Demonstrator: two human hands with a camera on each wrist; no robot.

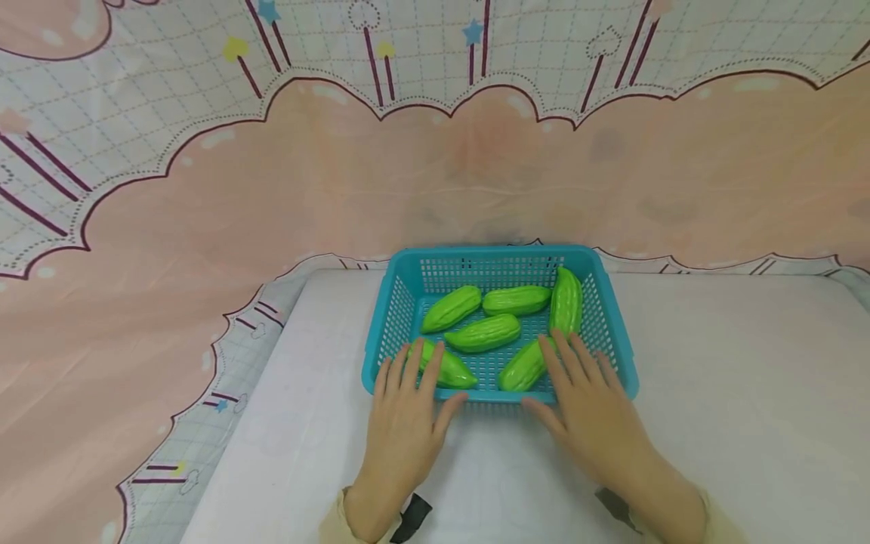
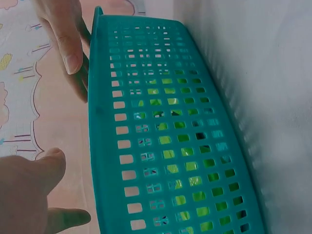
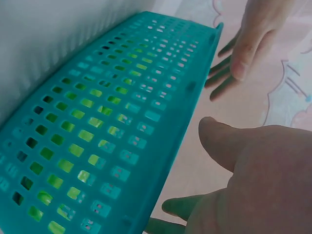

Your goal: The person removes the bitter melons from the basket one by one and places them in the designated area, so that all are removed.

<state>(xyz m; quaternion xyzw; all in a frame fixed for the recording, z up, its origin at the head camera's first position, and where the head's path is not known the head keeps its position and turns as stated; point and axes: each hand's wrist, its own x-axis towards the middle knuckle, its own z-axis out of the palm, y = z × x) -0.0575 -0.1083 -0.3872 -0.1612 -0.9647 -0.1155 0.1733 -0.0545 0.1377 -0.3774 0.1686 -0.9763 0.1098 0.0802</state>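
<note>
The step in hand looked like a two-handed reach over the six gourds (image 1: 516, 301) in the basket (image 1: 496, 396) — nothing was gripped yet, so the next move seemed to call for a curl round one gourd or round the rim. The basket sat on the table (image 1: 734, 423), mouth up, its long axis running left to right. On the left, the left hand (image 1: 406, 427) hung over the near rim, fingers straight and spread, pinching nothing; whether it touched the near left gourd (image 1: 454, 370), I could not tell. That gourd slanted from far left to near right, its tapered end pointing near right. The far left gourd (image 1: 451, 308) slanted the other way, from near left to far right. The middle gourd (image 1: 484, 334) lay almost left to right, narrow end pointing left, and the far middle gourd lay much the same. The near right gourd (image 1: 522, 368) ran from near left to far right, partly covered by the right hand (image 1: 600, 423). The far right gourd (image 1: 566, 302) lay along the near-far line, narrow end pointing far. The right hand was spread too, pinching nothing — its contact with the gourds was unclear
</note>
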